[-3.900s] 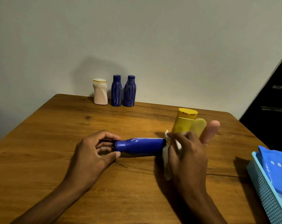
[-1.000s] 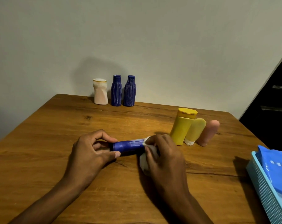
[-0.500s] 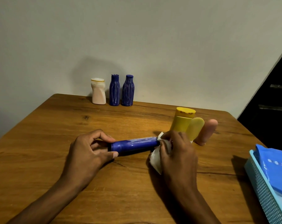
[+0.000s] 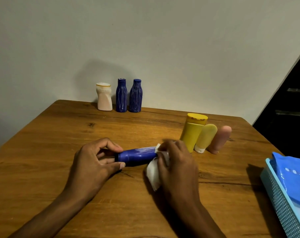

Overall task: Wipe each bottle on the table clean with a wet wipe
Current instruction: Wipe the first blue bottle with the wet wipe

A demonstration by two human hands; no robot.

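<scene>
The left hand (image 4: 94,162) pinches the cap end of a glossy blue plastic bottle (image 4: 137,155) lying sideways over the wooden worktop (image 4: 60,134); the right hand (image 4: 176,162) clutches a crumpled white wet wipe (image 4: 153,174) around its base.

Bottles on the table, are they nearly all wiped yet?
Hard to say what is finished; no bottle looks plainly cleaner. In hand: the left hand holds the lying blue bottle while the right hand rubs it with the wet wipe. Three bottles by the wall and three on the right stand untouched.
</scene>
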